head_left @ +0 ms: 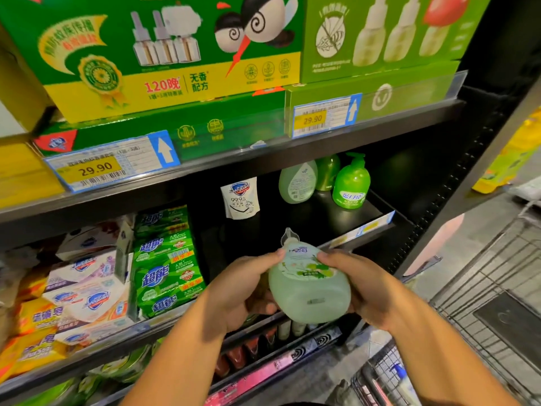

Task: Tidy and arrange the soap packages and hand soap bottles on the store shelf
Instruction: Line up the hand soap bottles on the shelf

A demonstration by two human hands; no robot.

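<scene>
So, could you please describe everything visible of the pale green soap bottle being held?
The pale green translucent plastic hand soap bottle is rounded and flask-shaped, with a white label printed with green leaves and a clear cap at its top. It is tilted, top pointing away towards the black shelf, base towards the camera. The left hand and right hand grip its sides, holding it off the shelf.

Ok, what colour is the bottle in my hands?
The bottle is pale translucent green, best seen in the head view.
</scene>
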